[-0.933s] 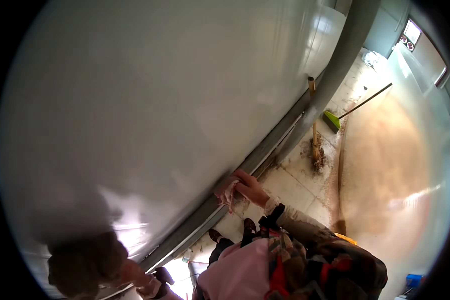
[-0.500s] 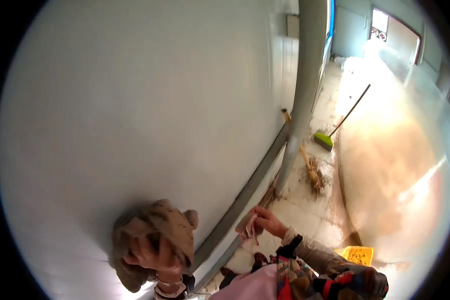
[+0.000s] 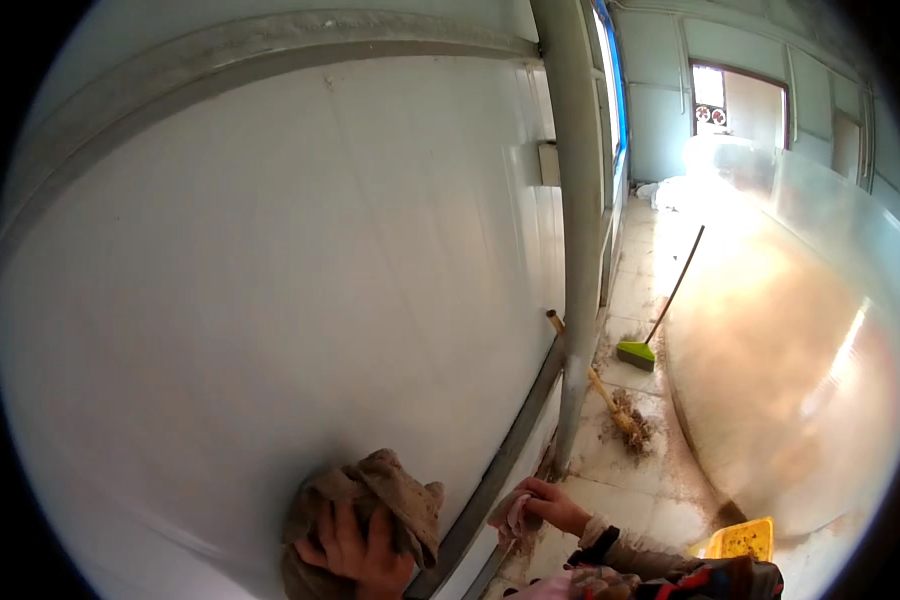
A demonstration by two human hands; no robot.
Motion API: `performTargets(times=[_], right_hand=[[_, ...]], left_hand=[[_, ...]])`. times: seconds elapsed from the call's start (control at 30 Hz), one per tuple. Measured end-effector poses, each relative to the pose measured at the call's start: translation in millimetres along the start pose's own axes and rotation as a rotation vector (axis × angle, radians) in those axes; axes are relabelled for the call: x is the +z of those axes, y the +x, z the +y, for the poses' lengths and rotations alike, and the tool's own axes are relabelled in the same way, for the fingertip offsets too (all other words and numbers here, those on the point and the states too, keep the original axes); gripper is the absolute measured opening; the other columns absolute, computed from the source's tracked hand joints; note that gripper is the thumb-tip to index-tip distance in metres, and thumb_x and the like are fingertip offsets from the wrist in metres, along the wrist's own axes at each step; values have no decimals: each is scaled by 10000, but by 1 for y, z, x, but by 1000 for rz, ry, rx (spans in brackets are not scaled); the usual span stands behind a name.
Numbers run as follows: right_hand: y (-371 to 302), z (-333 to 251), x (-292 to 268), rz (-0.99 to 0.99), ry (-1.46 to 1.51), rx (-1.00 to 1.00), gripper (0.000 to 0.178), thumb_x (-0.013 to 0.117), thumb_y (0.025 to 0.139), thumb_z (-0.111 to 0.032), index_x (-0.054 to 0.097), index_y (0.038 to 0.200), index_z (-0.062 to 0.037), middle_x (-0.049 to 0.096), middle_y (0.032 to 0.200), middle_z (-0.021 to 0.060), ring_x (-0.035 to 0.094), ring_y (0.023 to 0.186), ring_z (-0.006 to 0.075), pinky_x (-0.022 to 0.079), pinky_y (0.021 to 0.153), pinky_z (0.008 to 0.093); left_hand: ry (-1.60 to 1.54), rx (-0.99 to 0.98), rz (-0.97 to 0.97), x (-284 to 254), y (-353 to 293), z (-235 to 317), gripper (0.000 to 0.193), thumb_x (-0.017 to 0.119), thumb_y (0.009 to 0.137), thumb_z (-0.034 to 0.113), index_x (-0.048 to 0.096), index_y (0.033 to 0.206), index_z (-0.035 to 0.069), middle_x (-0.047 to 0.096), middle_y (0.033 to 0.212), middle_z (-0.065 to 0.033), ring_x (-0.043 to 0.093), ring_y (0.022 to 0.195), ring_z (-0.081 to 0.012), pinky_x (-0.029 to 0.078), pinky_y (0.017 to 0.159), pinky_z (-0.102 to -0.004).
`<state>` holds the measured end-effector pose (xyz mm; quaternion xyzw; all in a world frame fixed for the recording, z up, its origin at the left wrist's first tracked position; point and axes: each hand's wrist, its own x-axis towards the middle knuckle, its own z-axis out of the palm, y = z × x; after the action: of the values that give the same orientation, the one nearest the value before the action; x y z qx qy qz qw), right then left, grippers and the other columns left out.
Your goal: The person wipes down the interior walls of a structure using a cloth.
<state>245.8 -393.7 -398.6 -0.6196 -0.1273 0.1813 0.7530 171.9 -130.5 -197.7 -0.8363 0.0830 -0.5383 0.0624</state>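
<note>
My left hand (image 3: 355, 550) lies at the near side on a crumpled brown fabric cloth (image 3: 402, 497), its fingers a little spread, the cloth flattened beneath them against the smooth white panel wall (image 3: 270, 290). My right hand (image 3: 560, 508), farther right, pinches a small, soft pinkish cloth (image 3: 516, 522) between thumb and fingers, clear of the wall and beyond a long grey metal rail (image 3: 488, 478) along its lower edge. Farther off, a straw broom with a wooden handle (image 3: 630, 422) stands slantwise on the dirty white tiled floor (image 3: 610, 495), its handle partly hidden by an upright grey metal post (image 3: 576, 230). Beyond that is a green-headed floor tool with a long dark stick (image 3: 636, 353). Near right sits a yellow plastic container (image 3: 744, 541), speckled inside
</note>
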Motion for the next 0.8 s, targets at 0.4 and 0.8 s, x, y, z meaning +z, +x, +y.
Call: performTargets(times=[0.4, 0.8], right_hand=[[13, -19, -30, -39, -60, 5, 255, 535, 932, -114, 576, 1167, -23, 619, 1015, 11, 556, 973, 94, 465, 851, 269], [36, -51, -200, 13, -102, -81, 262, 525, 869, -47, 581, 1113, 33, 643, 900, 43, 591, 820, 111, 483, 736, 266]], left_hand=[[263, -17, 167, 13, 22, -29, 461, 562, 912, 514, 633, 1130, 114, 556, 1325, -168, 523, 1193, -397, 321, 977, -583], [379, -384, 720, -55, 173, -40, 319, 681, 903, 98, 625, 1179, -52, 674, 1169, -146, 644, 1000, -246, 499, 866, -325]])
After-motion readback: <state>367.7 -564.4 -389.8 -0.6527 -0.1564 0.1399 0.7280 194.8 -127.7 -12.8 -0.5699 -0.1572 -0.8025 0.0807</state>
